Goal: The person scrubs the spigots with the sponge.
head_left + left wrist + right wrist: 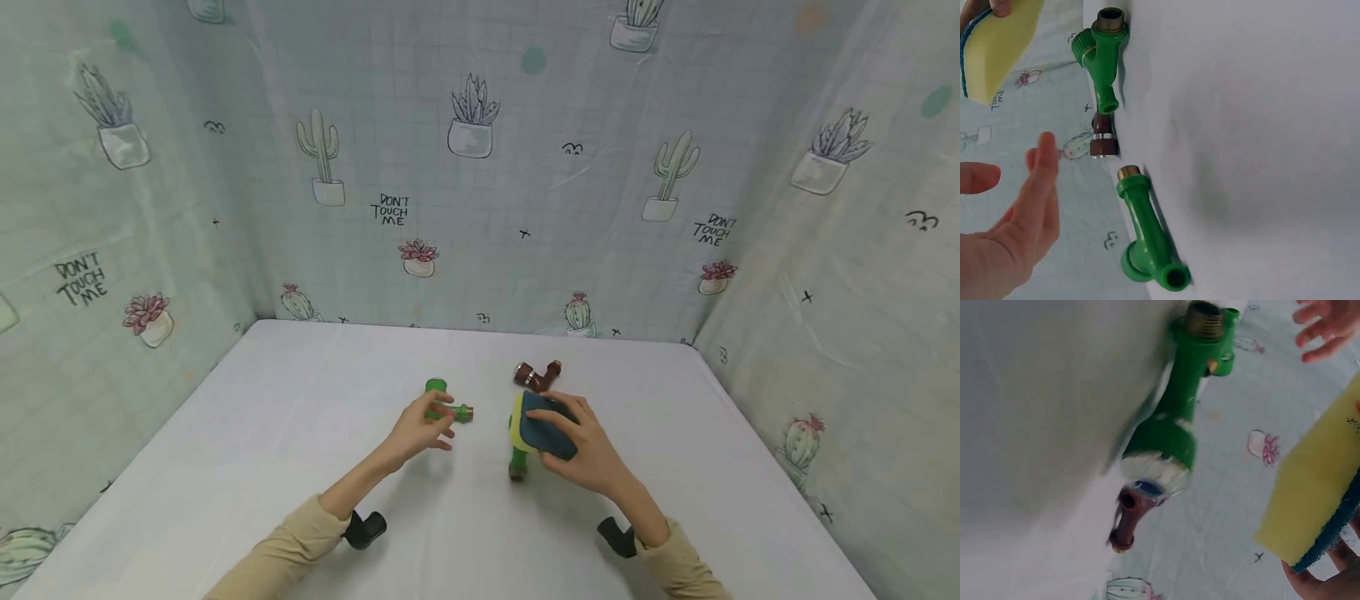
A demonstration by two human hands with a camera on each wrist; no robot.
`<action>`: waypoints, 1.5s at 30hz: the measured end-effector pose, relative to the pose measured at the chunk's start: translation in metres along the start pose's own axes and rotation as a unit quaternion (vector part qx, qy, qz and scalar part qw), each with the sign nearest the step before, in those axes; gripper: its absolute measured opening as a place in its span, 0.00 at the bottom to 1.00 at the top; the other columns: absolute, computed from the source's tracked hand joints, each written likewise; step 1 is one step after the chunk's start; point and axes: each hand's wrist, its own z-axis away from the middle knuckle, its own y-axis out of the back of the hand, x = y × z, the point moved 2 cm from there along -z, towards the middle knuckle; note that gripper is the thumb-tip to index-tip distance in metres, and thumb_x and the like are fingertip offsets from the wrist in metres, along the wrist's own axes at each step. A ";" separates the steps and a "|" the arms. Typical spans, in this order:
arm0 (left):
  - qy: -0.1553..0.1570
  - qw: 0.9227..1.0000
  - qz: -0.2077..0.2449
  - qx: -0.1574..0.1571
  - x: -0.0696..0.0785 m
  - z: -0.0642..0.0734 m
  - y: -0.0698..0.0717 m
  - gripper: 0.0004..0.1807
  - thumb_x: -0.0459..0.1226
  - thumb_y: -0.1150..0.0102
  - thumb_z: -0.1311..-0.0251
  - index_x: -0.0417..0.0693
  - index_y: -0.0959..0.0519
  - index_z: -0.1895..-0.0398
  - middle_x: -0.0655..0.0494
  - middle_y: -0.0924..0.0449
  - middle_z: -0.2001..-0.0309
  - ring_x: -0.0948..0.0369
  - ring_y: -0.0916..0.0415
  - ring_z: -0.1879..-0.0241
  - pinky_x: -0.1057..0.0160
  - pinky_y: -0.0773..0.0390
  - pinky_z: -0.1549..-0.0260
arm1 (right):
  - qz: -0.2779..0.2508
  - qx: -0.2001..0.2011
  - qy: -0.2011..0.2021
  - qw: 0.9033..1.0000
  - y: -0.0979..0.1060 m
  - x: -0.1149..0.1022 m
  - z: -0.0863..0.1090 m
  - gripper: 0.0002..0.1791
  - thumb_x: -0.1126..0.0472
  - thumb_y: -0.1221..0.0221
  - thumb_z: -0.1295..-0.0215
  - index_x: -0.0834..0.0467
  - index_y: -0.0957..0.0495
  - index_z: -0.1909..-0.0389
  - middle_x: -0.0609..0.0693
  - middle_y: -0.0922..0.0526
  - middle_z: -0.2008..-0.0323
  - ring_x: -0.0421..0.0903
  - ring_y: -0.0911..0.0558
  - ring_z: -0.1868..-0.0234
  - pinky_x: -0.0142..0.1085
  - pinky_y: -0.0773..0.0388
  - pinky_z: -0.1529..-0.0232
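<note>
My right hand (596,458) grips a sponge (547,423), yellow on one side with a dark blue scouring layer on the other. It holds the sponge above the right green pipe fitting (517,464), partly hiding it. In the right wrist view, that fitting (1175,400) shows a threaded metal end; the sponge (1310,481) is apart from it. Near the left green pipe fitting (464,413), my left hand (416,429) hovers with loosely bent fingers, holding nothing. The left wrist view shows a gap between this hand (1025,231) and the fitting (1147,228).
Behind the sponge, a brown pipe fitting (531,378) with a metal ring lies on the white table (315,400). A cactus-patterned cloth (517,208) rises behind the table and along both sides. Black pieces (366,530) sit at both wrists.
</note>
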 end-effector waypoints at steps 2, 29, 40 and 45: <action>-0.006 1.000 -0.012 -0.022 -0.001 -0.003 -0.005 0.15 0.30 0.52 0.40 0.33 0.32 0.51 0.33 0.29 0.53 0.51 0.22 0.66 0.63 0.18 0.74 | -0.009 -0.005 -0.008 1.000 0.004 0.005 0.002 0.31 0.60 0.35 0.57 0.44 0.29 0.47 0.53 0.34 0.42 0.48 0.37 0.44 0.49 0.26 0.57; -0.199 0.817 -0.534 -0.092 0.021 -0.049 -0.108 0.18 0.49 0.48 0.42 0.52 0.26 0.51 0.49 0.28 0.53 0.56 0.32 0.59 0.70 0.30 0.82 | 0.048 0.046 -0.070 0.995 0.045 0.028 0.027 0.33 0.62 0.33 0.61 0.44 0.28 0.48 0.53 0.33 0.44 0.50 0.36 0.47 0.51 0.25 0.62; -0.314 0.689 -0.648 -0.084 0.000 -0.055 -0.123 0.22 0.56 0.49 0.46 0.58 0.30 0.50 0.58 0.25 0.57 0.55 0.29 0.56 0.53 0.23 0.59 | 0.062 0.047 -0.081 0.994 0.050 0.032 0.034 0.33 0.62 0.32 0.61 0.44 0.28 0.48 0.54 0.33 0.44 0.50 0.36 0.48 0.52 0.26 0.61; -0.332 0.661 -0.669 -0.074 -0.004 -0.055 -0.127 0.21 0.52 0.49 0.43 0.58 0.33 0.48 0.59 0.23 0.59 0.57 0.28 0.58 0.55 0.22 0.59 | 0.065 0.050 -0.088 0.993 0.052 0.032 0.036 0.33 0.62 0.32 0.61 0.44 0.28 0.49 0.54 0.32 0.44 0.50 0.36 0.47 0.52 0.26 0.61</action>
